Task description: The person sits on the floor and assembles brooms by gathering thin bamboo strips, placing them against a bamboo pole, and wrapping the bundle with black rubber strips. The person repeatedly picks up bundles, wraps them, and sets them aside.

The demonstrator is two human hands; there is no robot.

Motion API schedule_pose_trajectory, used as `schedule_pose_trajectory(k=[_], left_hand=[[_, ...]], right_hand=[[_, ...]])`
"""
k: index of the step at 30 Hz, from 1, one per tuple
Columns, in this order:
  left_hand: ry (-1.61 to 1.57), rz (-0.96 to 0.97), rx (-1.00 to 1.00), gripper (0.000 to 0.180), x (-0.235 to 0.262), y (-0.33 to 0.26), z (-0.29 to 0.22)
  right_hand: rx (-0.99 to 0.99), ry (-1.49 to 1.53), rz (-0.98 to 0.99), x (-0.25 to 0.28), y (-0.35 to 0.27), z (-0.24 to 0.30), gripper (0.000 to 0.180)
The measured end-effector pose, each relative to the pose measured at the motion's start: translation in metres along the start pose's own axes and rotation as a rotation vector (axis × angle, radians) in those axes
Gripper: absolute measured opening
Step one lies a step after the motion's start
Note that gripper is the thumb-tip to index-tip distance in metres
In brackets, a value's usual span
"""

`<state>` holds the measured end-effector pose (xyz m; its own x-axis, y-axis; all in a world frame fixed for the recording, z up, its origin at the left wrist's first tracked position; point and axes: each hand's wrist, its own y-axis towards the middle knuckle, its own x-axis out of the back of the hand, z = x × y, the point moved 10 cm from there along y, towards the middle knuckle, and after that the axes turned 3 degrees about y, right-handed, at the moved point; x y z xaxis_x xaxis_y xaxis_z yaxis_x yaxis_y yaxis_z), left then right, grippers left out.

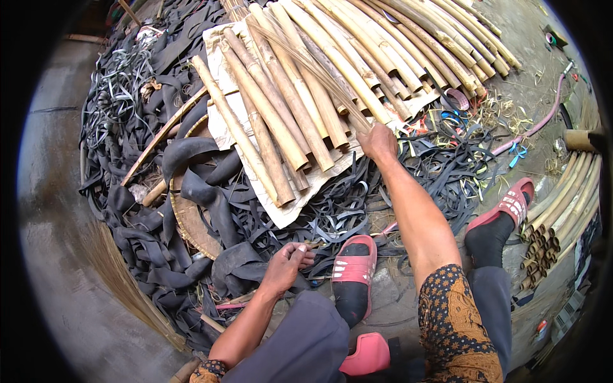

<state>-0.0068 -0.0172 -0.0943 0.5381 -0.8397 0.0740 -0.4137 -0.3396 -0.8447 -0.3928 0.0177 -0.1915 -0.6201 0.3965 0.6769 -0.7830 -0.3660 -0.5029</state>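
Note:
My right hand (380,142) reaches forward and is closed round the near end of a bundle of thin brown sticks (319,73). The bundle lies slantwise over a row of bamboo poles (287,134), which rest on a pale paper sheet (287,217). Lower and to the left, my left hand (290,263) hovers over black rubber strips, beside my foot in a pink sandal (354,268). Its thumb and fingers are drawn together near a small brownish bit; what they hold, if anything, is too small to name.
Tangled black rubber strips (211,198) cover the ground around a round woven tray (191,217). Long thin sticks (121,281) lie at the left. Shorter bamboo poles (562,217) are stacked at the right, near a pink hose (536,124).

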Motion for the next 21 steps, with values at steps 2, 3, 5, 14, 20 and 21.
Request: schedule_pose_trajectory(k=[2,3,5,14,20,21], left_hand=[[0.003,0.012,-0.008,0.035,-0.007,0.002,-0.002],[0.009,0.032,-0.011,0.035,-0.013,0.004,-0.003],[-0.004,0.069,-0.028,0.034,-0.024,0.009,-0.007],[-0.195,0.232,-0.095,0.048,-0.086,0.028,-0.057],[-0.449,0.401,-0.141,0.049,-0.141,0.024,-0.079],[-0.431,0.371,-0.188,0.046,-0.141,0.021,-0.081]], right_hand=[[0.059,0.068,0.01,0.02,0.001,0.007,0.05],[0.083,0.083,0.028,0.029,0.001,0.01,0.05],[0.117,0.099,0.027,0.051,-0.004,0.015,0.05],[-0.125,0.459,0.372,0.073,-0.166,-0.025,0.033],[-0.386,1.068,0.429,0.03,-0.311,-0.064,0.037],[-0.311,1.13,0.425,0.034,-0.32,-0.063,0.039]])
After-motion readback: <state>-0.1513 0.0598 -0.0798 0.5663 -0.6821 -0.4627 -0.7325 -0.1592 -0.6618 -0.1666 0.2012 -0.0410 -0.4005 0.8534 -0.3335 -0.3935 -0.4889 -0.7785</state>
